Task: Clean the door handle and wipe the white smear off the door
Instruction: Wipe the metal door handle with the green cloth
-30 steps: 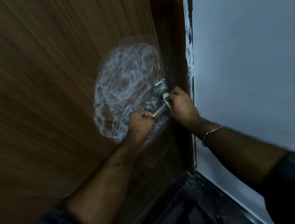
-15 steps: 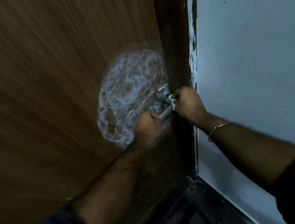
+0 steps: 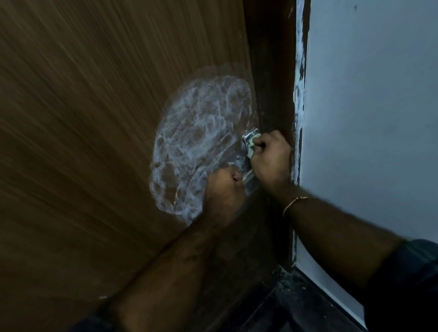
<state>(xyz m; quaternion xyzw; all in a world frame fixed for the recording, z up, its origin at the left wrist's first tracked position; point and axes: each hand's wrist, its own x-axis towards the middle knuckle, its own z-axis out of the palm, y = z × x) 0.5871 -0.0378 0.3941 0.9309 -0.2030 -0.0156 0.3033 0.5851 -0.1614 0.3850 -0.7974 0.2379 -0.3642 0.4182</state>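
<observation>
The right hand (image 3: 270, 161) has its fingers (image 3: 259, 144) curled tight round a small pale cloth (image 3: 251, 149), pressing it against the metal plate (image 3: 249, 137) at the top of the door handle (image 3: 249, 178). The left hand (image 3: 225, 189) is closed in a fist round the lever just below and left of those fingers, seemingly steadying it.

The white smear (image 3: 197, 141) spreads wide over the door (image 3: 78, 124), up and left of both sets of fingers, and looks untouched by the cloth.

The cloth is small and mostly buried in the grip, so it could slip out, or knuckles rather than cloth might rub the metal. Once loaded with residue, it would likely spread the smear instead of lifting it. If the left fist presses the lever down, the door may unlatch and swing away mid-wipe.
</observation>
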